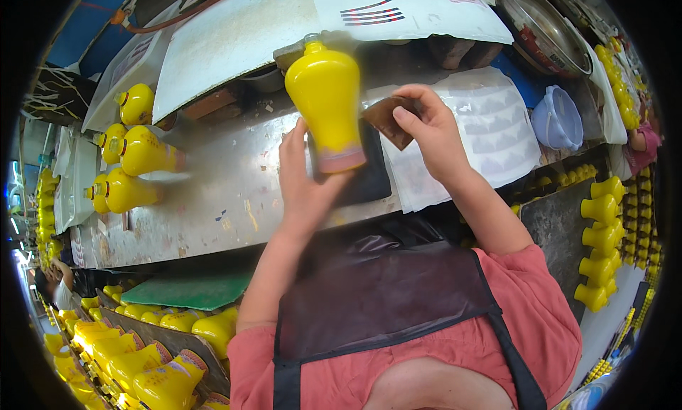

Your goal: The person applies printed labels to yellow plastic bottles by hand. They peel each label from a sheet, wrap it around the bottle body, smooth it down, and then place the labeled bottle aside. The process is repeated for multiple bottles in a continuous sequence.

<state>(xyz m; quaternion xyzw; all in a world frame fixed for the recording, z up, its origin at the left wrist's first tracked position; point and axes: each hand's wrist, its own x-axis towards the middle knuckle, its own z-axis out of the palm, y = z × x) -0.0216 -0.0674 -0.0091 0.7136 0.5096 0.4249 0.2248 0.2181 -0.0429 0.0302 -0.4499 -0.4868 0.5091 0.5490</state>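
Note:
My left hand (304, 186) is closed around the lower end of a glossy yellow bottle (324, 87) with a narrow neck, broad shoulders and a pinkish band near its base. Its neck points away from me, next to a dark block (288, 57). Just right of the bottle, my right hand (437, 136) pinches a flat brown scraper-like piece (388, 120) between thumb and fingers. A small gap shows between that piece and the bottle. Below them a black pad (375, 175) lies on the metal table (227, 218).
Several yellow bottles (142, 152) lie at the table's left. Printed transfer sheets (497, 119) spread at the right, beside a pale blue bucket (556, 119). A white board (234, 40) covers the far side. Racks of yellow bottles (167, 381) stand lower left; more (600, 243) line the right.

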